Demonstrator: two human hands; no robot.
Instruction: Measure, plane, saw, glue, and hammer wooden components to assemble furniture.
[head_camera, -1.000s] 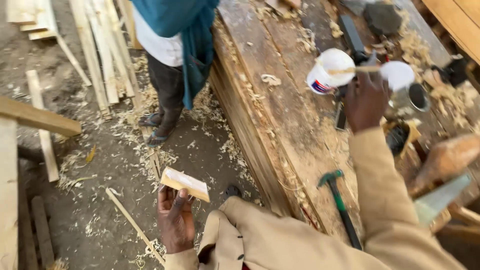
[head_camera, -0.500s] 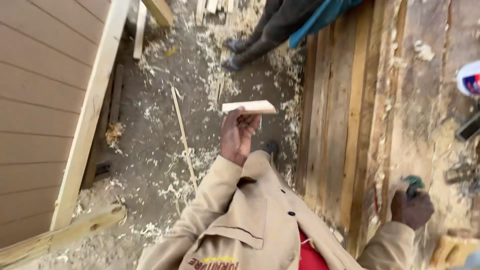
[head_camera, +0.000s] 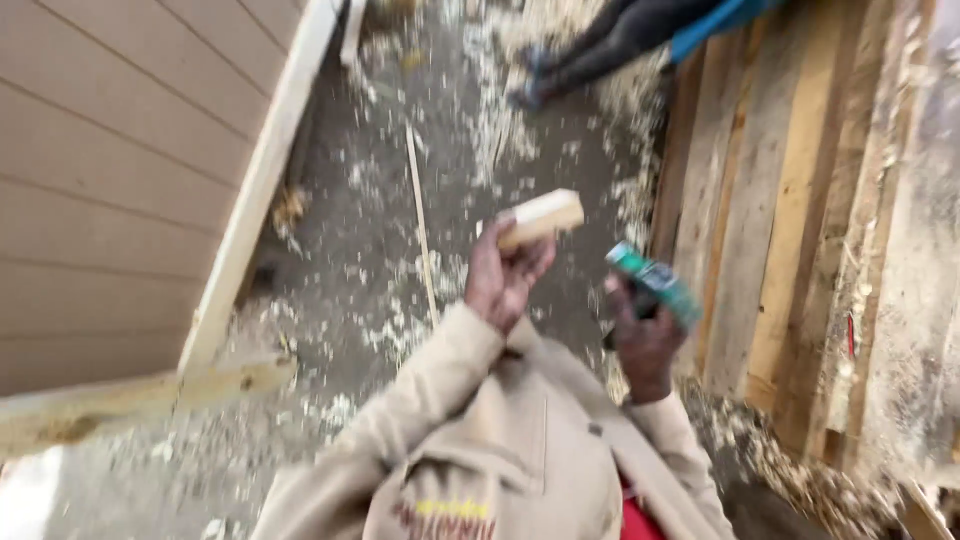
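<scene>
My left hand (head_camera: 505, 280) is raised in front of me, shut on a small pale wooden block (head_camera: 540, 218) that sticks out above the fingers. Just to its right, my right hand (head_camera: 645, 345) grips a hammer with a green head (head_camera: 655, 282); the head points up and left towards the block, a short gap away. The hammer's handle is hidden in my fist. Both sleeves are beige. The picture is blurred by motion.
A rough plank workbench (head_camera: 800, 250) runs along the right. Wood shavings cover the dirt floor (head_camera: 380, 300), where a thin wooden strip (head_camera: 420, 220) lies. A beige panelled board (head_camera: 110, 200) leans at the left. Another person's legs (head_camera: 600, 50) stand at the top.
My right hand took the hammer off the bench and lifted it beside the block. My left hand kept the block raised. The view swung left and downward.
</scene>
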